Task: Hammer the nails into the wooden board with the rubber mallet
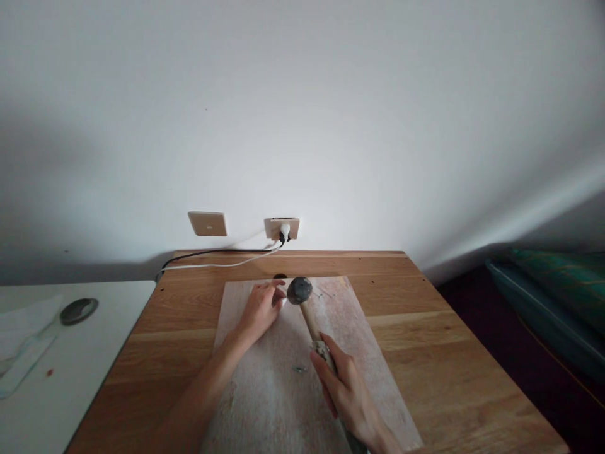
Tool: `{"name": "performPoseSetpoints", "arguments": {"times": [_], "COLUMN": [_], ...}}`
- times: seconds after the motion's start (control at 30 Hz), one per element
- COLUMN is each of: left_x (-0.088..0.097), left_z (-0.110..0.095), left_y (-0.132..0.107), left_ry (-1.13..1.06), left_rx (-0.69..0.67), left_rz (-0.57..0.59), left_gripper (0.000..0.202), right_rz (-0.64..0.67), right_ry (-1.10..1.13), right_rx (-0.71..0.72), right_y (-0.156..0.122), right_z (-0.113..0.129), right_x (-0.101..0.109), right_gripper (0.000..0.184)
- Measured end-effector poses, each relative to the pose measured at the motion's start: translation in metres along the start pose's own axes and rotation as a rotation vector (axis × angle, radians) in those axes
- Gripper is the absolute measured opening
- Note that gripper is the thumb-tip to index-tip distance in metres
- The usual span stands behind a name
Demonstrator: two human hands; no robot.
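My right hand (pixel 341 383) grips a mallet (pixel 311 321) | its head beside my curled left hand (pixel 263 306), whose hold I cannot tell

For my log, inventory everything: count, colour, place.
Wall: one, white, ahead
Wall plates: two, gold, wall
Plug: one clear, white, right plate
Wooden table: one, brown, centre
Cables: two, black, white, table's far edge
White table: one, white, left
Disc: one, grey, white table
Cushions: unclear count, teal, right
Board: one, greyish, wooden table
Thin pieces: two, grey, board
Fragment: one, greenish, on board
Mallet: one, dark head, over board
Left hand: one, near mallet
Right hand: one, gripping mallet
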State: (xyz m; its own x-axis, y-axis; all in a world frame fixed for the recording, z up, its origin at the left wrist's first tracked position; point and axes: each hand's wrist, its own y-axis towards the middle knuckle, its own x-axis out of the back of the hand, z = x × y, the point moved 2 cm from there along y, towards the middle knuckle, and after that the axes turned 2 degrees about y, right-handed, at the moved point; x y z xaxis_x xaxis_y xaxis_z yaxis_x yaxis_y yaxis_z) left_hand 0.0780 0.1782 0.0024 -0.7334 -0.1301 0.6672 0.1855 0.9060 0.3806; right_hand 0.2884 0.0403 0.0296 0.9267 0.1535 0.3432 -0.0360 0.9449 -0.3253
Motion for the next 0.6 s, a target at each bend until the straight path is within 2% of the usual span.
{"name": "performPoseSetpoints", "arguments": {"times": [0.1,0.17,0.27,0.3,0.4,0.5,0.6], "left_x": [0.002,0.006,0.013,0.014,0.01,-0.001,-0.015], "left_z": [-0.001,-0.006,-0.028,-0.04,-0.081,-0.113,-0.128], "left_y": [0.0,-0.001,-0.007,-0.011,-0.027,-0.042,-0.05], "left_ry": [-0.004,0.018,0.083,0.099,0.138,0.3,0.493], "left_rx": [-0.038,-0.054,-0.117,-0.171,-0.44,-0.634,-0.693], "left_rz": [-0.002,-0.022,-0.042,-0.005,0.243,0.406,0.423], "left_gripper": [0.033,0.034,0.036,0.034,0.026,0.013,0.015], "right_rz": [-0.043,-0.091,-0.175,-0.221,-0.373,-0.309,-0.249], "right_ry": [0.001,-0.03,-0.12,-0.154,-0.2,-0.189,-0.178], "right_rx": [-0.004,-0.009,-0.027,-0.031,-0.007,-0.057,-0.094], "right_y": [-0.013,-0.023,-0.037,-0.041,-0.046,-0.043,-0.04], "right_z": [-0.005,-0.012,-0.031,-0.039,-0.062,-0.079,-0.084], "right_x": [0.008,0.018,0.038,0.045,0.062,0.065,0.062], "right_gripper": [0.087,0.088,0.089,0.088,0.082,0.087,0.099]}}
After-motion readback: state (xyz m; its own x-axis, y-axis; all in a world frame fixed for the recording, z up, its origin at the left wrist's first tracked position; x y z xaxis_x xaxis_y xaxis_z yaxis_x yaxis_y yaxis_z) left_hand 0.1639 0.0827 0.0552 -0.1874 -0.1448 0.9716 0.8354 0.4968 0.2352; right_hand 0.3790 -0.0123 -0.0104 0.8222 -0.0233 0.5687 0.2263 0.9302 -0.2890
